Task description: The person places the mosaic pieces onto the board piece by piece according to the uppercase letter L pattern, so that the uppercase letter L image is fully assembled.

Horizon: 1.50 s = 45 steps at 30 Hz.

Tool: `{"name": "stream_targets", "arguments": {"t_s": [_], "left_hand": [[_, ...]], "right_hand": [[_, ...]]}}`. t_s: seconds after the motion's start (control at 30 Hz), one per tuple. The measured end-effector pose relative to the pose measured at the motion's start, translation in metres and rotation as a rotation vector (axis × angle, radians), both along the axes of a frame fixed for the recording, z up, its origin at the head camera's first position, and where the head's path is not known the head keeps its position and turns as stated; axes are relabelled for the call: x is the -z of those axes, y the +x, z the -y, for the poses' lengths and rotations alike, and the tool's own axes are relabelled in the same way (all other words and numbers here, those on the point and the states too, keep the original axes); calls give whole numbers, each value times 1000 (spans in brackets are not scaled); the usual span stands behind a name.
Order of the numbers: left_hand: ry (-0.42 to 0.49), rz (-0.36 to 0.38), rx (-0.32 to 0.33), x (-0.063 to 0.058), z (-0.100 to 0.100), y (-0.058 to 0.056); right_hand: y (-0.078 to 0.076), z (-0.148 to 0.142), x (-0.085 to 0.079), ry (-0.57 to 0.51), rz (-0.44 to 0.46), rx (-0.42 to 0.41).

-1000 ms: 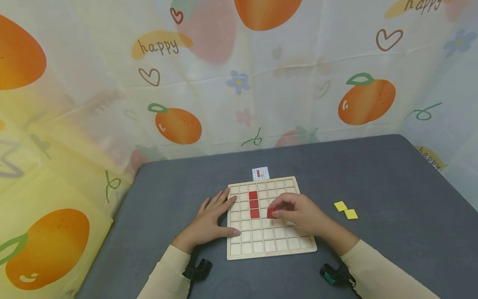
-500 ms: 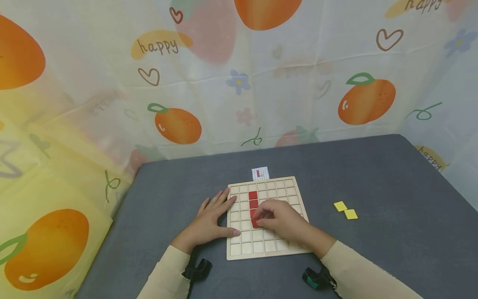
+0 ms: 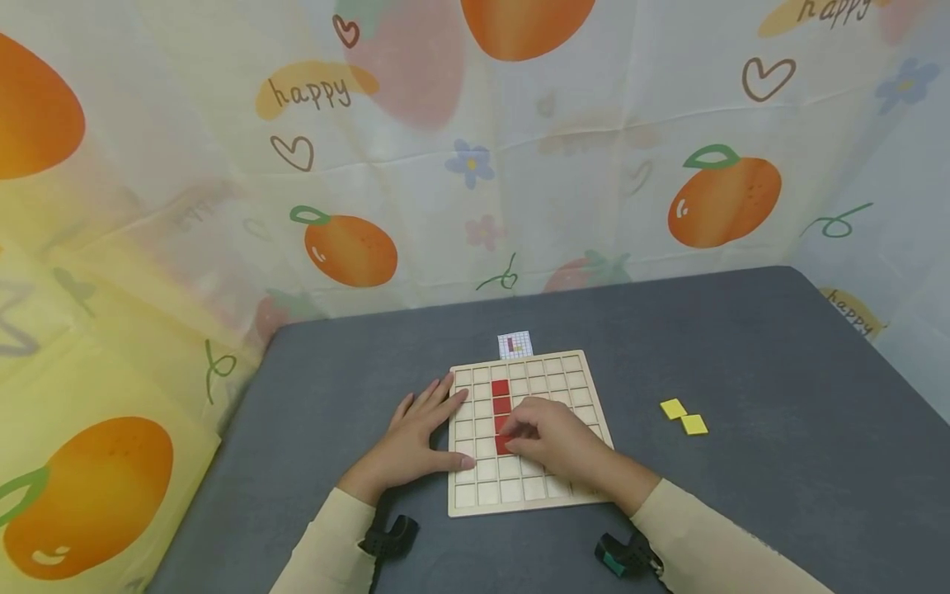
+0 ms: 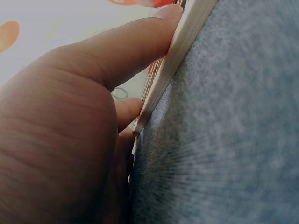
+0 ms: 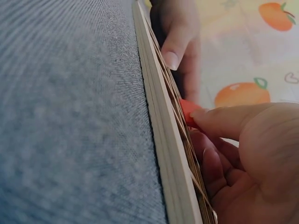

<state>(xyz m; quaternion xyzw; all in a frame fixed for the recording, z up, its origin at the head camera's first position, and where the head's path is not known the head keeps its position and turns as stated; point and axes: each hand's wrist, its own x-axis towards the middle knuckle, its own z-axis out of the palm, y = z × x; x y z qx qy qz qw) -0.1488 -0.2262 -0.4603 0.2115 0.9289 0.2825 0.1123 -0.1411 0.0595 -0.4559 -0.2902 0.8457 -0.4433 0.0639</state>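
A wooden grid board (image 3: 475,509) lies on the table. Red square tiles (image 3: 500,404) stand in one column on it, the third partly covered by fingers. My right hand (image 3: 560,441) pinches the lowest red tile (image 3: 502,445) at its cell; in the right wrist view this red tile (image 5: 188,112) is tilted between thumb and fingers. My left hand (image 3: 411,437) rests on the board's left edge, fingers spread, thumb straight on the frame. In the left wrist view the left thumb (image 4: 126,49) touches the board's rim (image 4: 180,56).
Two yellow square tiles (image 3: 684,417) lie on the dark grey table (image 3: 742,355), right of the board. A small printed grid card (image 3: 515,344) lies against the board's far edge. A fruit-patterned cloth (image 3: 557,190) hangs behind.
My right hand has moved left across the board, carrying the red tile to the cell below the other red ones. It has barely moved in the last half second. The left hand stays put.
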Motion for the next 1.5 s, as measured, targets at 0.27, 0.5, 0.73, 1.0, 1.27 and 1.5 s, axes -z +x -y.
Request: {"name": "stream_targets", "arguments": {"t_s": [0.27,0.5,0.73,1.0,1.27,1.5], "left_hand": [[-2,6,0,-1,0,0],[-2,-1,6,0,0,-1],[-6,-8,3,3,0,-2],[-5,-1,-2,3,1,-2],[13,-6,8,1,1,0],[5,-6,4,0,0,0]], "right_hand": [[3,-3,1,54,-70,-49],[4,-5,-1,46,-40,-70],[2,-14,-9,-63,94,-78],[-1,-38,-16,-244,252,-63],[-2,-73,-16,-317,237,-22],[-4,-113,-18,-402,204,25]]}}
